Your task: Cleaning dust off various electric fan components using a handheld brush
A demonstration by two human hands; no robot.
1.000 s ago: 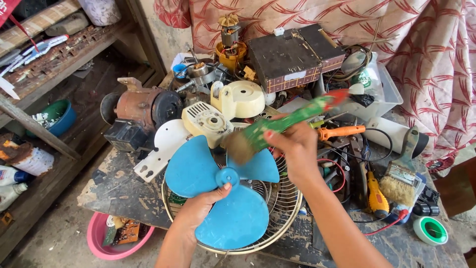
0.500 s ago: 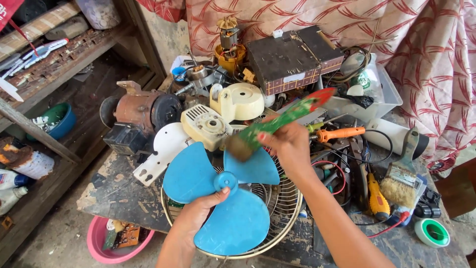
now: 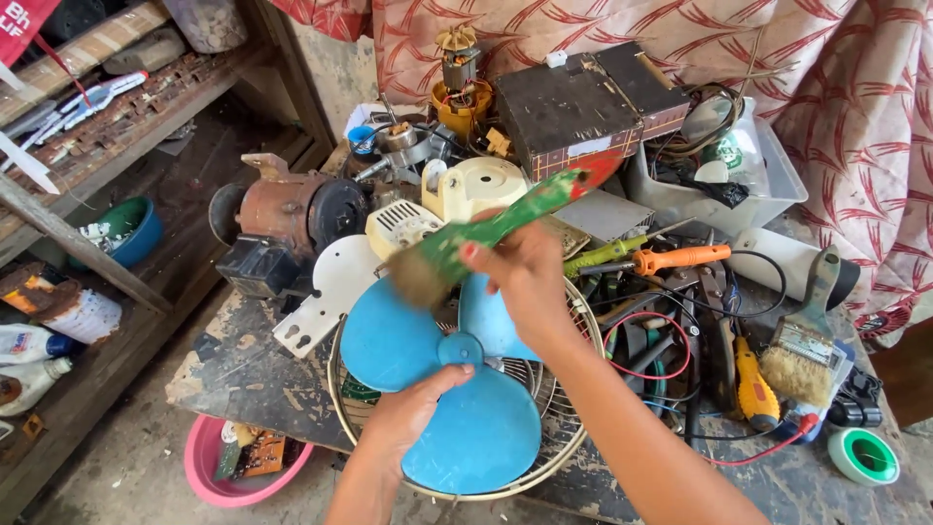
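While I watch from the head camera, my left hand (image 3: pixel 413 413) rests on the blue fan blade (image 3: pixel 442 389), its fingers curled over the hub and gripping it. That blade lies on a round wire fan guard (image 3: pixel 569 428), which sits on the worn, paint-flecked desk (image 3: pixel 243 365). My right hand (image 3: pixel 520 282) is clenched around the green handle of a paintbrush (image 3: pixel 486 233), red at its far tip; the bristles touch the upper left lobe of the blade.

Just behind the blade I see a cream motor housing (image 3: pixel 481 185) and a rusty electric motor (image 3: pixel 292 209). A dark box (image 3: pixel 583 102) with a pale rectangular label on its front edge stands further back, beside a clear plastic tub (image 3: pixel 768 185) of wires. An orange-handled screwdriver (image 3: pixel 680 258) lies to the right of my right hand, and a second, wider brush (image 3: pixel 802 345) lies near the desk's right edge, close to a green roll of tape (image 3: pixel 863 455).

On the floor, a pink bowl (image 3: pixel 209 467) sits below the desk, with white bottles (image 3: pixel 29 360) and a labelled tin (image 3: pixel 63 306) at the left. A red sign (image 3: pixel 24 24), its writing partly cut off, fills the top left corner.
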